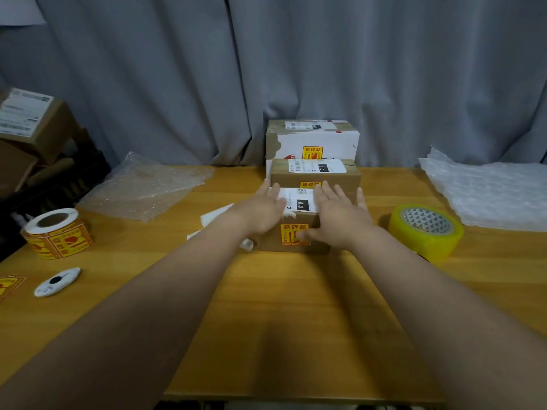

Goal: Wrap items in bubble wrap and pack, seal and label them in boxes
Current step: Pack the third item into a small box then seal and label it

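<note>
A small brown cardboard box (pixel 299 216) sits mid-table with a white shipping label on top and a yellow fragile sticker (pixel 291 232) on its near face. My left hand (pixel 263 210) lies flat on the box's top left with straight fingers. My right hand (pixel 337 216) lies flat on the top right, its thumb touching the front face by the sticker. Directly behind stands a second labelled brown box (pixel 316 174), and behind that a larger white and brown box (pixel 313 137).
A yellow tape roll (pixel 426 232) stands to the right, with white bubble wrap (pixel 488 190) beyond it. Clear bubble wrap (pixel 148 187) lies at left. A roll of fragile stickers (pixel 57 233), a white cutter (pixel 57 282) and label backing paper (pixel 216 217) lie nearer left. Stacked boxes (pixel 26 134) stand far left.
</note>
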Motion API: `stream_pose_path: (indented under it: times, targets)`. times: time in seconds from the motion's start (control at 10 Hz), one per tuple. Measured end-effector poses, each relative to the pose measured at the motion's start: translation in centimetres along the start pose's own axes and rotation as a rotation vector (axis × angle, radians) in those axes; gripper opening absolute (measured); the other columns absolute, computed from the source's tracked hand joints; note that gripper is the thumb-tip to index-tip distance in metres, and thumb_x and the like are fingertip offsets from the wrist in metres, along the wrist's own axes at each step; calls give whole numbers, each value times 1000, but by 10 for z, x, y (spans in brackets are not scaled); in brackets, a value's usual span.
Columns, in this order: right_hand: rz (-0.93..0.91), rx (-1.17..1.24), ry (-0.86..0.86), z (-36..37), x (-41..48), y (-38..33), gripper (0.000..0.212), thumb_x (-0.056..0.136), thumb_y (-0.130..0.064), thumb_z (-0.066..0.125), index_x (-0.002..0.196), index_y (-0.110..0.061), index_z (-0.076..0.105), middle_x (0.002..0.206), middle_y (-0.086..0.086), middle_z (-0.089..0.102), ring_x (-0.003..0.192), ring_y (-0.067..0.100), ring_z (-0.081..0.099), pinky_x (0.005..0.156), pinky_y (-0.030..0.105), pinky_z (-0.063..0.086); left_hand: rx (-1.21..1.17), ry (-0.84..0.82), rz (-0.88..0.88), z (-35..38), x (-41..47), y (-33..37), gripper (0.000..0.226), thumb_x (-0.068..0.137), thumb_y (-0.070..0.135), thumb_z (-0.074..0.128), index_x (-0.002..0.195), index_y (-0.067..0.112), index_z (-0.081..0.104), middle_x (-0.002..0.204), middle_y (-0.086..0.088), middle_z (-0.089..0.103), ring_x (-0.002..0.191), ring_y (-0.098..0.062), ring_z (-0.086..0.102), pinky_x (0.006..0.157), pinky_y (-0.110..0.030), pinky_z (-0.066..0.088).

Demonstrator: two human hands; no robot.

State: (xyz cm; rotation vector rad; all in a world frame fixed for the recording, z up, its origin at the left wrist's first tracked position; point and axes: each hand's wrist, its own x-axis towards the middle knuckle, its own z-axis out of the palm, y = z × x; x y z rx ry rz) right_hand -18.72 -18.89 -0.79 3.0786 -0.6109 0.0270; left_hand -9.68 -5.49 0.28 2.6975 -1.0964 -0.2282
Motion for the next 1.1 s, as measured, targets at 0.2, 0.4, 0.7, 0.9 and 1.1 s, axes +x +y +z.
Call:
stream_pose_path:
  times: [0.2,0.4,0.7,0.9,1.1]
  targets:
    - [28,-366,11,-14,-3,-17,102,85,-71,43,152,-8,0,160,14,0,147,33,-7,112,59,-12,482,78,-58,-17,-5,-10,56,99,48,8,151,27,10,160,2,-7,144,-25,-18,109,-54,-20]
    - [-72,-165,4,-9,-3,-13,97,90,-63,44,151,-5,-4,159,20,2,148,30,4,118,48,-5,254,85,173,6,-8,7,66,99,52,19,151,13,11,159,-12,7,146,-23,6,118,-37,3]
    - [41,-224,18,-4,10,-3,108,82,-75,41,151,-2,1,160,17,3,148,30,-6,116,53,-10,671,233,185,-2,-7,-16,68,95,56,27,147,12,26,154,-5,28,145,-16,15,116,-39,-7]
    - [67,-136,51,-4,40,21,106,81,-72,47,152,-6,3,160,13,4,148,30,-6,116,56,-9,443,491,213,8,23,-12,58,88,59,45,127,18,55,131,-1,59,131,-19,41,110,-36,15]
    - [54,-53,55,-5,46,28,112,77,-76,49,152,-14,-6,159,17,-2,146,34,-10,114,58,-9,317,528,147,11,32,-6,55,82,61,53,117,18,53,124,0,53,119,-21,40,99,-37,23]
